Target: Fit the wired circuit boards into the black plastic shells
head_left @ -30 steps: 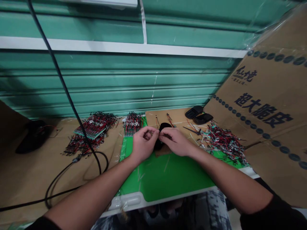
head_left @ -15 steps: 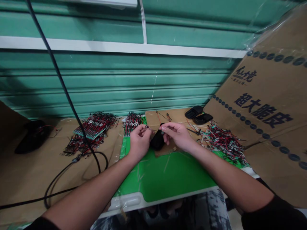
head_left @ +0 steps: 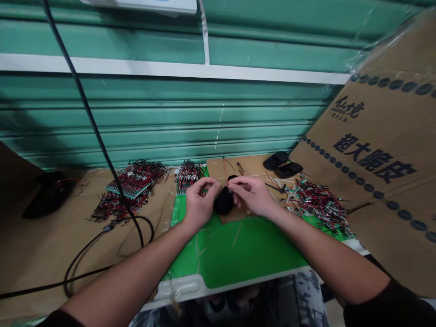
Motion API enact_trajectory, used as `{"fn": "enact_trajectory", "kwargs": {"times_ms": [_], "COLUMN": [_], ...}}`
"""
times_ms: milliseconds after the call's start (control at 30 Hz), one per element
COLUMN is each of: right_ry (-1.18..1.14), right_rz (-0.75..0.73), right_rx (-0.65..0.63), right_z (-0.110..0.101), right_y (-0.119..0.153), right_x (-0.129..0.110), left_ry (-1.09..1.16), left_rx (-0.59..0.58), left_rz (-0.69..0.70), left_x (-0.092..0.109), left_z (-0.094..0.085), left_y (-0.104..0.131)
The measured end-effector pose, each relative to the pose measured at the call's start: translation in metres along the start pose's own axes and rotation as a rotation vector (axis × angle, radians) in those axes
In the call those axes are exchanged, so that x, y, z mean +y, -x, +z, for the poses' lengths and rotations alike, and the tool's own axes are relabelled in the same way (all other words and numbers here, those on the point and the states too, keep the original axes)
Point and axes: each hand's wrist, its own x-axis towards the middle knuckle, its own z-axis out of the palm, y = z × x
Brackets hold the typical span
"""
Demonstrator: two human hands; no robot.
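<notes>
Over a black, rounded plastic part [head_left: 224, 203] both of my hands come close together, fingertips nearly meeting. My left hand [head_left: 201, 200] is closed in a pinch at the part's left; whatever sits between thumb and forefinger is too small to name. On the other side my right hand [head_left: 250, 193] pinches as well, its fingers near the part's upper right edge, and what it grips is hidden. The black part rests on a piece of brown cardboard [head_left: 235, 217] lying on the green board [head_left: 252, 254].
Piles of small circuit boards with red and black wires [head_left: 136, 179] lie left, with a smaller bunch [head_left: 188, 175] nearer. Loose wired pieces [head_left: 322, 202] and black shells [head_left: 287, 169] lie right. A black cable [head_left: 90, 113] hangs across the left; a cardboard box [head_left: 384, 150] stands right.
My left fingers have moved slightly right, closer to my right hand, and have curled into a rounder pinch. The thin line seen between the hands before no longer shows.
</notes>
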Motion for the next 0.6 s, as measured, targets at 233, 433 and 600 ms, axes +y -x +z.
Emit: {"fn": "enact_trajectory", "kwargs": {"times_ms": [233, 433, 600], "right_ry": [0.083, -0.01, -0.098], "right_rz": [-0.057, -0.016, -0.022], "right_rx": [-0.065, 0.036, 0.102], "right_z": [0.0028, -0.0019, -0.0013], "right_y": [0.0026, -0.0016, -0.0036], "right_x": [0.0027, -0.0004, -0.0025], "left_ry": [0.004, 0.134, 0.187], "left_rx": [-0.034, -0.104, -0.141], "left_rz": [-0.056, -0.15, -0.175], "left_x": [-0.005, -0.0042, -0.0022], "left_z": [0.0017, 0.0026, 0.0045], "left_y": [-0.0004, 0.0013, 0.0036]}}
